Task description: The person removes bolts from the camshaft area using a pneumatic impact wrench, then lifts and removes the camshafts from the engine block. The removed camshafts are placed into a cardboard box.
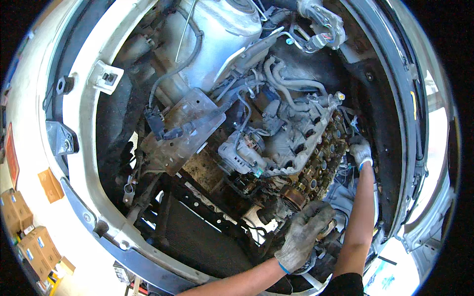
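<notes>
My left hand [306, 234], in a soiled grey work glove, lies over the near end of the engine, beside a brownish round camshaft sprocket [293, 197]. Its fingers bend over engine parts; their tips are partly hidden. My right hand [360, 151], gloved too, is curled at the far side of the cylinder head [322, 162], by some wiring. Whatever its fingers touch is hidden. The head's valve gear is exposed and oily. Left of it sits a grey intake manifold [292, 148] with open ports, and next to that an alternator [240, 151].
A metal tray plate [185, 129] carries a corrugated wiring harness [207, 120]. Behind is the strut tower [218, 48]; rubber hoses [289, 87] curve nearby. The white front body frame [83, 111] borders the bay. Cardboard boxes [39, 251] stand on the floor outside.
</notes>
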Available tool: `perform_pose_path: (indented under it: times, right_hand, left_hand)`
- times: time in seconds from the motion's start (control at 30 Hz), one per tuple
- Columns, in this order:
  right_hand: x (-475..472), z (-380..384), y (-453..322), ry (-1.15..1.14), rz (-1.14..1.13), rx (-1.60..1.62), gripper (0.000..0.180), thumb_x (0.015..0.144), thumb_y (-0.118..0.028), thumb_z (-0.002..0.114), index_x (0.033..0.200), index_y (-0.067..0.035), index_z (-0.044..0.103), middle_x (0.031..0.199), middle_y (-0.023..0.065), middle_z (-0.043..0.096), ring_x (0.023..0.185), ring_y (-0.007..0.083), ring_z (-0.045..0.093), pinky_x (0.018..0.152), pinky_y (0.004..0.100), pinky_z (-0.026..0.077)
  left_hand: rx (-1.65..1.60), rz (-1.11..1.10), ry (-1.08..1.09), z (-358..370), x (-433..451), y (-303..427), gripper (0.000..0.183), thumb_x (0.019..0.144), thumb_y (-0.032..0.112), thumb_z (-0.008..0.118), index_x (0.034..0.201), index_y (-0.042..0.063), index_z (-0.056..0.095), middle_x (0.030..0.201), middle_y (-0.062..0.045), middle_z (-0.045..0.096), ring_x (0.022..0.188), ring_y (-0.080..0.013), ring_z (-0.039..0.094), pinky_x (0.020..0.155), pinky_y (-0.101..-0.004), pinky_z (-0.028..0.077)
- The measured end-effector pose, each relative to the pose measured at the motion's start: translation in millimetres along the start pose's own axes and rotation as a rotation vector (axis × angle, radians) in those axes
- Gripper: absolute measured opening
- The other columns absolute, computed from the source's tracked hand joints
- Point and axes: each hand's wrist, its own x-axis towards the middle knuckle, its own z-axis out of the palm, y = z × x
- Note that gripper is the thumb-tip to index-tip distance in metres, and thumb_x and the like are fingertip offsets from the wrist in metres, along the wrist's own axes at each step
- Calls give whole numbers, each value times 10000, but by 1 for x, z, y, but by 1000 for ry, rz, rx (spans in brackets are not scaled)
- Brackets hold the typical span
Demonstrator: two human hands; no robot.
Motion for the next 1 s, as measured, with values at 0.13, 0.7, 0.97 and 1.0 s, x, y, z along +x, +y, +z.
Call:
perform_pose_path:
  times: [0.13,0.7,0.97,1.0]
  right_hand:
    - [-3,3,4,88,40,-510,406,868,-159,489,1253,-39,541,1151,190,624,1028,315,610,909,395,471]
    - [5,29,-16,393,114,-354,291,856,-263,593,1034,-36,631,1035,205,653,955,363,623,828,403,493]
    - [-19,24,-3,432,156,-219,292,843,-265,612,1024,-39,646,1071,202,640,1018,385,588,876,430,462]
    - [-20,24,-11,424,74,-183,299,845,-265,612,1030,-33,644,1083,209,634,1026,391,584,882,429,459]
  left_hand:
    - [19,30,-51,0,-3,-1,306,917,169,602,1181,68,485,1024,-40,584,860,-138,584,798,-323,551]
    - [29,42,27,-5,3,-1,275,903,180,629,1124,62,516,1038,-59,585,920,-147,594,782,-328,551]
    - [35,-13,29,2,-5,-3,340,919,184,597,1210,30,514,1112,-67,591,1008,-156,584,872,-307,510]
    - [55,18,37,1,-4,-3,337,917,186,600,1203,27,518,1112,-68,592,1009,-154,583,871,-307,512]
